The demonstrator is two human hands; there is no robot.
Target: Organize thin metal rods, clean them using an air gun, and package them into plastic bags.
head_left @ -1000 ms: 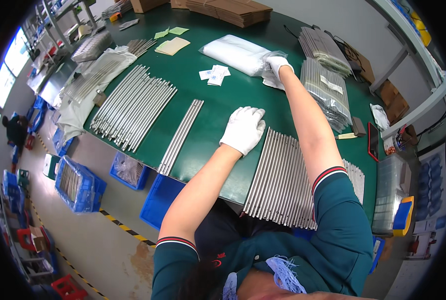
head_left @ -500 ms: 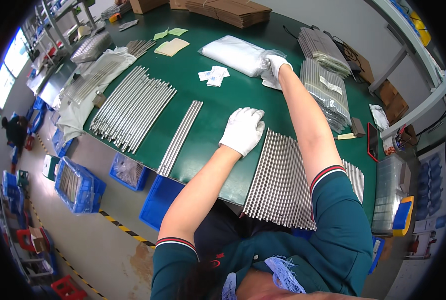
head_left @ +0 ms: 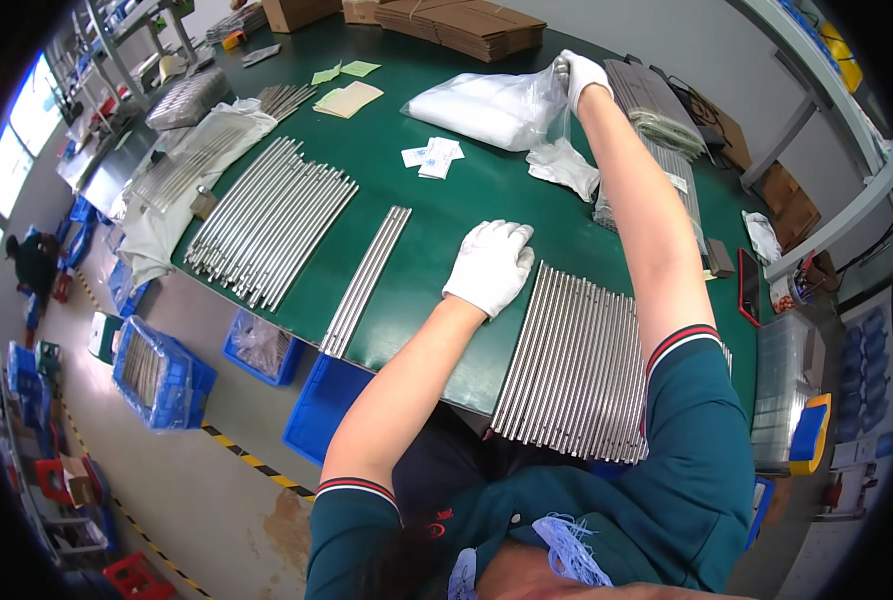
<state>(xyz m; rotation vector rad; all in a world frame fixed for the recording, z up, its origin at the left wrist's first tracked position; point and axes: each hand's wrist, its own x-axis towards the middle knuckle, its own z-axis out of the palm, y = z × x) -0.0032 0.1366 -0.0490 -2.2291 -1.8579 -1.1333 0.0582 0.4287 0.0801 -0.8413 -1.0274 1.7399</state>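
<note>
At the far right of the green table [head_left: 428,250], the right hand [head_left: 583,82] covers the gripped corner of the clear bag [head_left: 496,110], and nearer, the right arm [head_left: 651,230] hides part of the row of metal rods [head_left: 571,365]. Mid-table, the palm of the left hand [head_left: 491,266] is out of sight and print on the white cards [head_left: 436,155] is too small to read. At the table's far side, a cardboard box [head_left: 296,12] is cut off above.

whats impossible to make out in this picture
Head view:
- right-hand row of rods: partly behind the right sleeve
- left hand: its own back hides the palm
- white slips: print too small to read
- cardboard box: top cut off by the upper edge
- distant person: small and blurred
</note>
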